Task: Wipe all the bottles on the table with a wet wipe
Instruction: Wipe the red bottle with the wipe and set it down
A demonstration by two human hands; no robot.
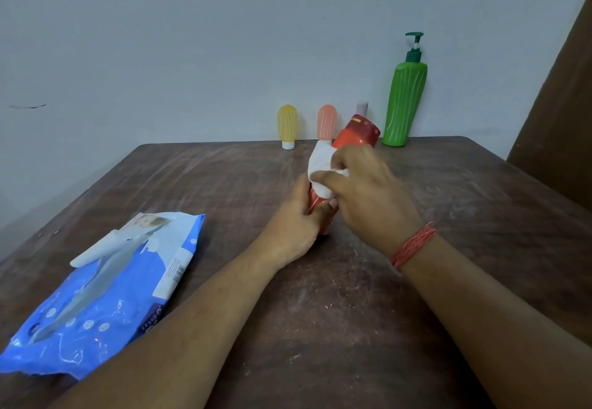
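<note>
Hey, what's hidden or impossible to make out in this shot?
Head view only:
- Red bottle: middle covered by the wet wipe and right hand, base by the left hand.
- Pale bottle: only its top shows behind the red one.
- Wipes pack: print too small.

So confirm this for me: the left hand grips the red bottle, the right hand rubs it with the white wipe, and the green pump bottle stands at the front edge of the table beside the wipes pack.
One thing is wrong. The green pump bottle stands at the far edge of the table, by the wall, far from the blue wipes pack. The head view shows it. The rest holds: the left hand grips the red bottle and the right hand rubs it with the white wipe.
</note>
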